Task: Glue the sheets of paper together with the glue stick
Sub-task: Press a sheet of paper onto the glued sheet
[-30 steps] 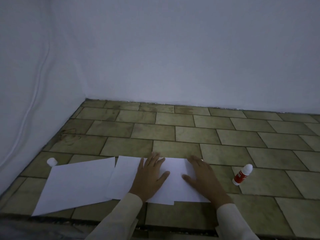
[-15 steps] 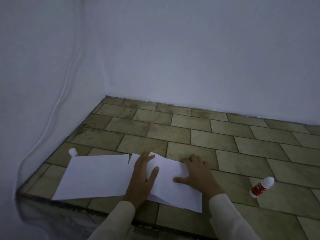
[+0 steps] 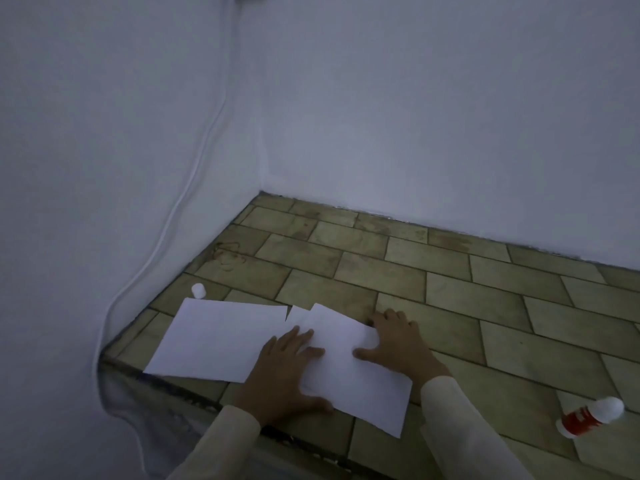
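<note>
Two stacked white sheets (image 3: 360,382) lie on the tiled surface near its front edge, the top one skewed over the lower. My left hand (image 3: 284,372) presses flat on their left edge with fingers spread. My right hand (image 3: 398,344) presses flat on their right side, fingers spread past the far corner. Another white sheet (image 3: 214,341) lies to the left, its right part under my left hand. The red and white glue stick (image 3: 588,415) lies on its side at the far right, apart from both hands. A small white cap (image 3: 198,290) stands beyond the left sheet.
The tiled surface (image 3: 450,278) ends in a dark front edge (image 3: 194,393) just below the papers. White walls close the left and back sides. A thin white cable (image 3: 194,161) runs down the left wall.
The view has swung right and down. The stacked sheets have turned clockwise under my hands, and my left hand has slid toward their left edge, over the other sheet's right part.
</note>
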